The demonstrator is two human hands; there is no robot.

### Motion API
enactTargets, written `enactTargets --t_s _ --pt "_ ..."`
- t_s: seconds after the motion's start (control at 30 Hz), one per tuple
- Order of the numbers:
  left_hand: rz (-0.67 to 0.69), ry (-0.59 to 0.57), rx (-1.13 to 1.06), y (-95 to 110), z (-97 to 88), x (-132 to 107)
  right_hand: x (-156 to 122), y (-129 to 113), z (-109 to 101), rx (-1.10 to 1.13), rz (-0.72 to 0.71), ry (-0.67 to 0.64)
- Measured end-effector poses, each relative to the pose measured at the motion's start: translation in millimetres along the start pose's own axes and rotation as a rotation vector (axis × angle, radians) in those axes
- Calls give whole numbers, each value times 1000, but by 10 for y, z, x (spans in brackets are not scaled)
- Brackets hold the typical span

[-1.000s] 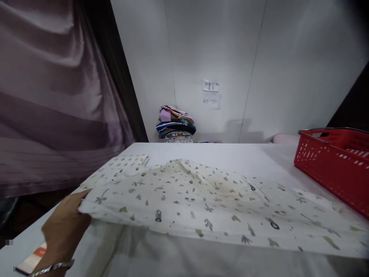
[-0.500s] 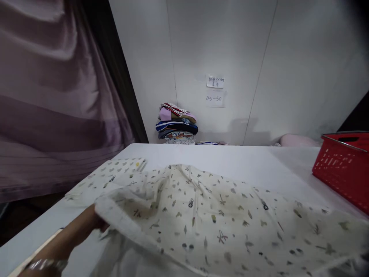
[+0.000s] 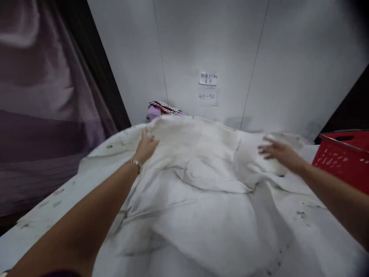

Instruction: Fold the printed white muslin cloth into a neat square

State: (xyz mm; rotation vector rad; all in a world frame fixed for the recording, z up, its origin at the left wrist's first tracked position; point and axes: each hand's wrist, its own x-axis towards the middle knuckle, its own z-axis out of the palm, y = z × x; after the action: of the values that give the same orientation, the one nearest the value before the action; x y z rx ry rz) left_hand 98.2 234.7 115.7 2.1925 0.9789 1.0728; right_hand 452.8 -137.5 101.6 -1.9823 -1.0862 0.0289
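A large off-white tablecloth (image 3: 207, 184) lies rumpled over the table, mostly plain pale underside up. Small dark printed motifs show at its left side and lower right. My left hand (image 3: 147, 146), with a bracelet at the wrist, reaches to the cloth's far left part, fingers apart and nothing gripped between them. Over the far right part is my right hand (image 3: 278, 152), its fingers spread and somewhat blurred; whether it touches the fabric I cannot tell.
A red plastic basket (image 3: 343, 161) stands at the right. Behind the cloth, the top of a stack of folded fabrics (image 3: 164, 109) shows against the wall. Two paper notes (image 3: 208, 79) are stuck to the wall. A mauve curtain (image 3: 37, 127) hangs at the left.
The cloth has gone from printed side up to mostly plain side up, spread farther toward the wall. My left hand has let go and moved forward; my right hand has come into view.
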Motion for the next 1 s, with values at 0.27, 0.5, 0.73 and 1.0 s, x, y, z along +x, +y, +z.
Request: enactTargets --t_s 0.27,0.5,0.73,1.0 --pt "96 -292 446 -1035 -570 -2251 -2376 1091 321 -229 56 -364" --pt "-196 25 645 -1108 -1080 -2914 -2530 1812 19 -411 -19 -244" --pt "-655 55 363 -827 -968 -2804 -2224 1520 208 -499 -73 -228" --pt "-758 429 -194 -616 -913 -2557 -2187 1220 -80 -288 228 111"
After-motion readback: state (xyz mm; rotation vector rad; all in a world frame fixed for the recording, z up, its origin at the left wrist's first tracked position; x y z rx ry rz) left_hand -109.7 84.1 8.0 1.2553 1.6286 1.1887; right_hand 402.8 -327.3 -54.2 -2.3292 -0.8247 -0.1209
